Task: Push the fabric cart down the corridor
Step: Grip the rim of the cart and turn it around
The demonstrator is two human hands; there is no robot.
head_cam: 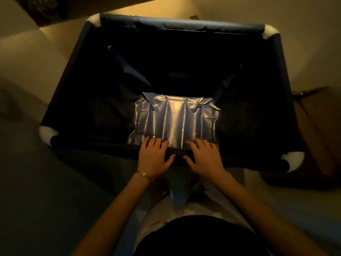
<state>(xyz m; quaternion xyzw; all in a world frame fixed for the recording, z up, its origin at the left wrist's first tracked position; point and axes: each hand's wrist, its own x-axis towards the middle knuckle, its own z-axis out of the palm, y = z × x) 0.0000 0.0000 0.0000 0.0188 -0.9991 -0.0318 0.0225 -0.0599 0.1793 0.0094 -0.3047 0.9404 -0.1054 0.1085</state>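
Observation:
A large dark blue fabric cart [184,24] with white corner joints fills the middle of the view, seen from above. Its inside is dark, apart from a shiny grey-blue panel [175,119] hanging down the near wall. My left hand [154,156] and my right hand [203,157] rest side by side on the middle of the near rim bar, fingers draped over it into the cart and thumbs on my side. A thin bracelet circles my left wrist.
The corridor is dim, with a pale floor lit yellow beyond the cart [156,10]. A pale wall [18,52] runs along the left. A brown piece of furniture or door [317,126] stands close to the cart's right side.

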